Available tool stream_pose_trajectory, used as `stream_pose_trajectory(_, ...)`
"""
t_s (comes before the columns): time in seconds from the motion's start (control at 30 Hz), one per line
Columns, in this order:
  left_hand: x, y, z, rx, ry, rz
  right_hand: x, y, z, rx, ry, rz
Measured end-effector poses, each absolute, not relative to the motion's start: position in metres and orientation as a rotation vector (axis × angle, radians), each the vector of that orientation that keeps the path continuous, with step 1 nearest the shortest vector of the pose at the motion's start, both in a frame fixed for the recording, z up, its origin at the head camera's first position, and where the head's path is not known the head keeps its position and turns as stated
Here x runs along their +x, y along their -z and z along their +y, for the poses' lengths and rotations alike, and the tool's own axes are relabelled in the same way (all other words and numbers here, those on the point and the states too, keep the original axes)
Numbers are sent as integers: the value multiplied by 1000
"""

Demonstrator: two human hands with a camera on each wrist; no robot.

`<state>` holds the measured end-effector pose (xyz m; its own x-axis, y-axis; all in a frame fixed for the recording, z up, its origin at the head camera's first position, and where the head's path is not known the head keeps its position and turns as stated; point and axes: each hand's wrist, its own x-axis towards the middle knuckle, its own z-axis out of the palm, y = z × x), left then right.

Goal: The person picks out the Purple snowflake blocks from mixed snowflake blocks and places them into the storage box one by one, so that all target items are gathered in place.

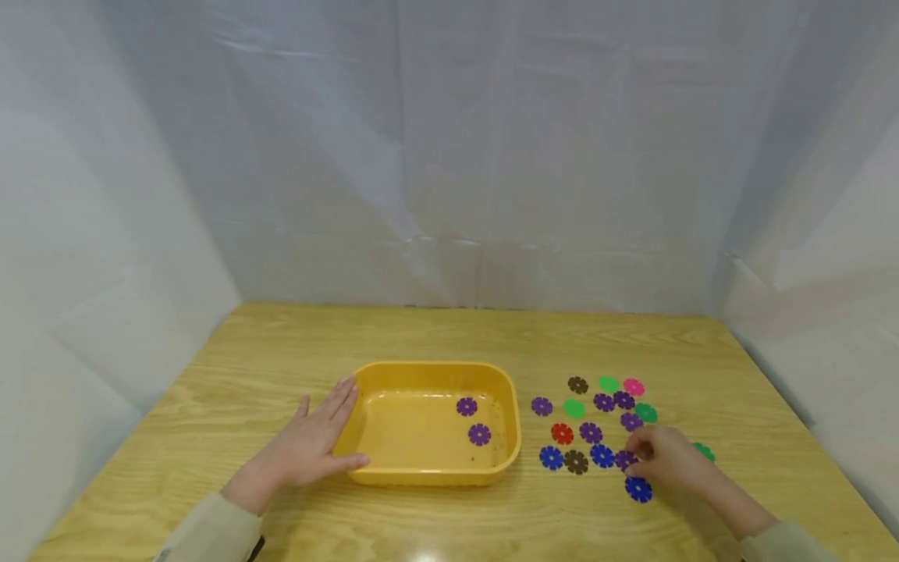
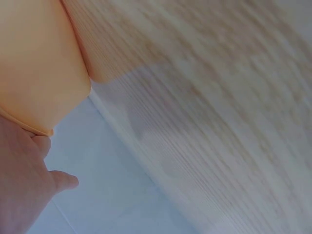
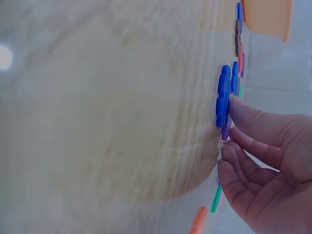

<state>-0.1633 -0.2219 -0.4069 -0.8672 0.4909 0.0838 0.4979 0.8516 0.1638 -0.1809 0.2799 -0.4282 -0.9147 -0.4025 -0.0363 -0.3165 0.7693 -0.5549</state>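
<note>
My left hand [image 1: 305,445] rests on the left rim of a yellow plastic basin [image 1: 520,425], fingers straight along it and thumb over the near corner. Two purple snowflake discs [image 1: 480,435] lie inside the basin towards its right end. To the right of it, my right hand [image 1: 670,460] is down at the table with thumb and index finger at the edges of a purple snowflake disc [image 1: 627,460]. Just in front of that disc lies a blue snowflake disc [image 3: 223,97], close to my thumb in the right wrist view.
Several more flat discs spread between basin and right hand, among them a red disc [image 1: 562,434], a brown disc [image 1: 578,385], a pink disc [image 1: 634,387] and a light green disc [image 1: 573,408]. Another green disc [image 1: 704,451] sits behind my right wrist. White sheets [image 1: 449,156] enclose the wooden table [image 1: 421,332].
</note>
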Motion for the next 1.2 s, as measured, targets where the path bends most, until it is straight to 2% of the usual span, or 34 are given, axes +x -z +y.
stream_pose_trajectory(0.13, -163, 406, -222, -796, 286, -2991, -183, 431, 282, -625, 886, 2797)
stream_pose_trajectory(0.63, -164, 407, -222, -797, 268, -2985, -177, 425, 272, -468, 824, 2865)
stream_pose_trajectory(1.2, -162, 403, -221, -805, 287, -2989, -178, 416, 271, -478, 867, 2923)
